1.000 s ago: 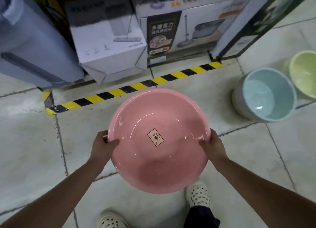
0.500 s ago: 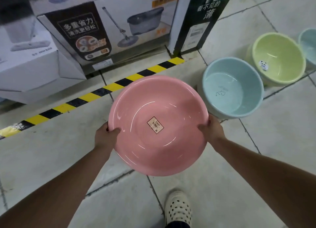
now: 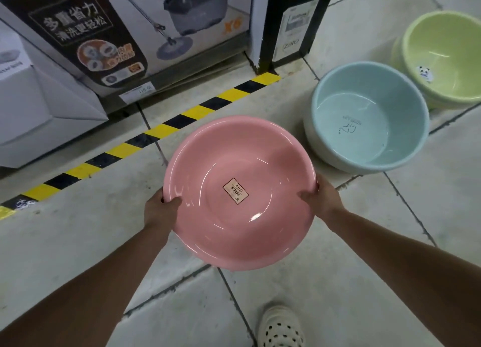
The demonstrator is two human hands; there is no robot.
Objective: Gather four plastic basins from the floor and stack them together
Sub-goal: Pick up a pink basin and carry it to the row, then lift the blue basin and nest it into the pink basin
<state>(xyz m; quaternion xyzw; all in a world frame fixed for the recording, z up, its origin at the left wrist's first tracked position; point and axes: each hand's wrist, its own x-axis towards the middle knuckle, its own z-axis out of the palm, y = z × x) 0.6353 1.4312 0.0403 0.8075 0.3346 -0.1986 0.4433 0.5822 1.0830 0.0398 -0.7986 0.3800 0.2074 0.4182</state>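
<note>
- pink basin [image 3: 240, 193] held up off the floor in both hands, mouth facing up, with a small rectangular label [image 3: 236, 191] stuck at the centre of its inside bottom
- left hand [image 3: 161, 210] grips the basin's left rim, thumb hooked over the lip onto the inner wall, the other fingers hidden beneath the rim, so the hand is clamped on the pink basin
- right hand [image 3: 322, 199] grips the opposite rim the same way, thumb lying inside and the remaining fingers wrapped under the edge, closed on the pink basin
- both bare forearms reach in from the bottom corners of the view
- blue basin [image 3: 369, 117] stands upright on the tiled floor [image 3: 429, 180] just beyond and to the right of the pink one, near its far right rim; a faint embossed mark shows on its inside bottom
- green basin [image 3: 442, 57] stands on the floor behind and to the right of the blue one, tilted slightly, their walls close or touching, i cannot tell which; a small panda sticker [image 3: 424, 73] sits on its inner wall
- yellow and black hazard tape [image 3: 145, 138] runs diagonally across the floor behind the pink basin
- mop bucket box [image 3: 125, 31] stands beyond the tape, with a white box [image 3: 39, 104] to its left and a dark box [image 3: 291, 21] to its right
- white perforated clog [image 3: 281, 326] on one foot shows at the bottom edge, below the pink basin
</note>
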